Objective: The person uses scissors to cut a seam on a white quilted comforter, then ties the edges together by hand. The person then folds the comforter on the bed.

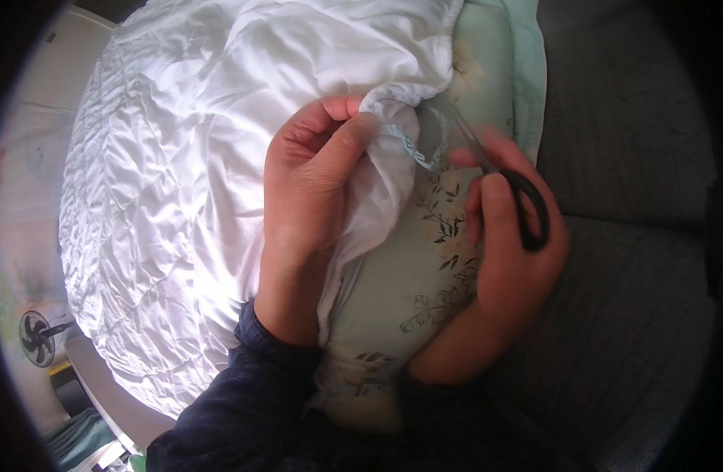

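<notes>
Nearest to us, the dark sleeves (275,354) come up from the lower edge, and out of them reach both hands. The left hand (310,173) is at the rim of the white fabric cover (173,189), thumb and fingers pinching its gathered hem. Over on the right, the right hand (515,244) has its fingers curled round the scissors (534,212), black loop showing, blades pointing up and away; whether they are parted, I can't tell, it's blurred there. And between the two hands, look, a twisted pale-blue ribbon (411,148) hangs in a loop from the hem, just beside the blades. Underneath, a pale-green floral cloth (385,275), part of it hidden by the white folds and by the right forearm. The white cover crowds the whole left side, rumpled and puckered, reaching up to the top edge. Out to the right runs dark grey upholstery (621,149), crossed by a seam. Farther off, down at the lower left, there's a small dark fan (37,339), and below it a teal cloth (80,437), its shape hard to read.
</notes>
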Tool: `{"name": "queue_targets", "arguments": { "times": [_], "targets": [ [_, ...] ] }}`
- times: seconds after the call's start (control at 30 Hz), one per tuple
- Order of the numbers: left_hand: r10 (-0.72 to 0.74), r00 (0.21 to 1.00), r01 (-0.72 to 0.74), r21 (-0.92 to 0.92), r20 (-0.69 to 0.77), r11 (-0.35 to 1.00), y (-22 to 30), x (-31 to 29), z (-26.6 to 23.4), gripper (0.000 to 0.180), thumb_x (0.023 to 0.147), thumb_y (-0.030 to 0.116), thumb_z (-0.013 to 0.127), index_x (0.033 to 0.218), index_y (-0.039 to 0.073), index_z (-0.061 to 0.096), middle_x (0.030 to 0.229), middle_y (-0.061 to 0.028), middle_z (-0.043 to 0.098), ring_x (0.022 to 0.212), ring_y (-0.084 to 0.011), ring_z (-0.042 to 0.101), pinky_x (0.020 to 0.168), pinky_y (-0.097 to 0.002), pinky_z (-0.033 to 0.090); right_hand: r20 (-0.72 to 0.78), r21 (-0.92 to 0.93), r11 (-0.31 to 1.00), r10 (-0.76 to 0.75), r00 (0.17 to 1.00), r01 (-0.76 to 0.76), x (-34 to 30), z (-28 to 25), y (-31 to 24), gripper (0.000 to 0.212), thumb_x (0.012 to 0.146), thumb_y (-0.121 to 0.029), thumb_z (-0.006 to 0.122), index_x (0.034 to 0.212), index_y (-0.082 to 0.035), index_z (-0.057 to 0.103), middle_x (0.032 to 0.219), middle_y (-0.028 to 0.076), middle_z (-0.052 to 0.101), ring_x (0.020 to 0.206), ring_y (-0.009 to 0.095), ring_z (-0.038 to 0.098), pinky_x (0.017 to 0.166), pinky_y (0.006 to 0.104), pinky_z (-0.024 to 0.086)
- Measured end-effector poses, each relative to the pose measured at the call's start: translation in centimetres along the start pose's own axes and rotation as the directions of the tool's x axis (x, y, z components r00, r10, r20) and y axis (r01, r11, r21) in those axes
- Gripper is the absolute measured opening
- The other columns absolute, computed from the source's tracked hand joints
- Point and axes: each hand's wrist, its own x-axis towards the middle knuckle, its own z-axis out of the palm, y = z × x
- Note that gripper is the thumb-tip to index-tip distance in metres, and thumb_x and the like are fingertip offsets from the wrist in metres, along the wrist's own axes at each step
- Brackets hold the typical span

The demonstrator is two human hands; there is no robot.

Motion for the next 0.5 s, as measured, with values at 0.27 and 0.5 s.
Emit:
{"name": "queue_targets", "arguments": {
  "times": [0.27, 0.5],
  "targets": [
    [0.001, 1.000, -0.001, 0.002, 0.015, 1.000, -0.1, -0.1, 0.0, 0.012, 0.099, -0.001, 0.062, 0.107, -0.005, 0.069, 0.100, -0.0100, 0.074, 0.088, -0.0135, 0.069, 0.083, -0.0249, 0.056, 0.312, 0.145, 0.989, -0.037, 0.949, -0.009, -0.2, -1.3, -0.7, 0.039, 0.101, -0.011, 0.055, 0.129, 0.014, 0.060, 0.103, 0.026, 0.073, 0.065, 0.010, 0.054, 0.055, 0.0228, 0.042],
    [0.005, 1.000, -0.004, 0.066, -0.016, 0.998, 0.4, -0.4, 0.3, 0.012, 0.098, -0.001, 0.063, 0.108, -0.005, 0.069, 0.101, -0.0103, 0.075, 0.088, -0.0138, 0.070, 0.083, -0.0250, 0.056, 0.340, 0.129, 0.992, -0.048, 0.939, 0.004, 0.0, -0.9, 0.0, 0.038, 0.102, -0.011, 0.054, 0.129, 0.014, 0.061, 0.101, 0.023, 0.073, 0.064, 0.009, 0.052, 0.056, 0.0223, 0.041]
  ]
}}
